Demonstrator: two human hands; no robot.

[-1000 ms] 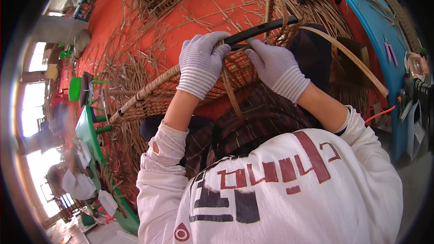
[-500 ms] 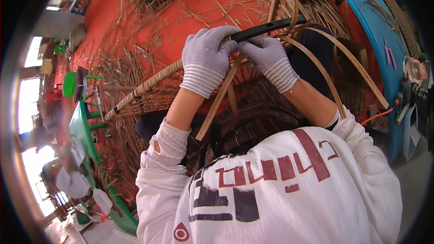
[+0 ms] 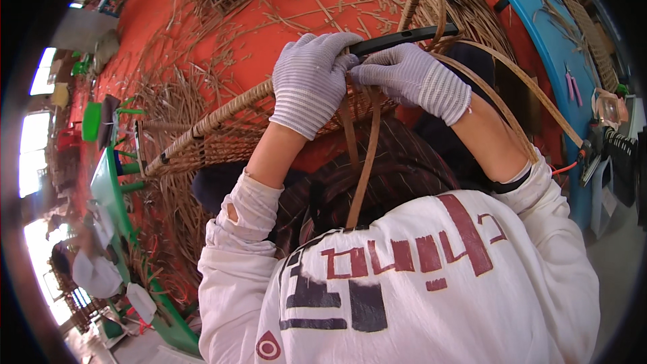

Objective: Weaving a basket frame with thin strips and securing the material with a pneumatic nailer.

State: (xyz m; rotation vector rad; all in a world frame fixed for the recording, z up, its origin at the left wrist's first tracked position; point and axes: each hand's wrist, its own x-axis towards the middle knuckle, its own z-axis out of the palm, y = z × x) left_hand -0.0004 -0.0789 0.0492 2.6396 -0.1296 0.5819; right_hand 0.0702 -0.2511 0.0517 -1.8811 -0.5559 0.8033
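Head view: where's the woven basket [image 3: 226,143]?

Just beyond the lap [image 3: 404,155], I'd say. Long axis runs lower L to upper R, wrapped rim [image 3: 217,120] then black bar [image 3: 404,38].

Hands?

L hand [image 3: 311,77] curled tight round the rim. R hand [image 3: 418,77] half-curled, fingertips bunched nr bar; can't tell if it's got the cane strip [image 3: 365,162] hanging below.

Writing?

Big dark-red & black lettering [image 3: 424,254], white shirt [image 3: 445,323].
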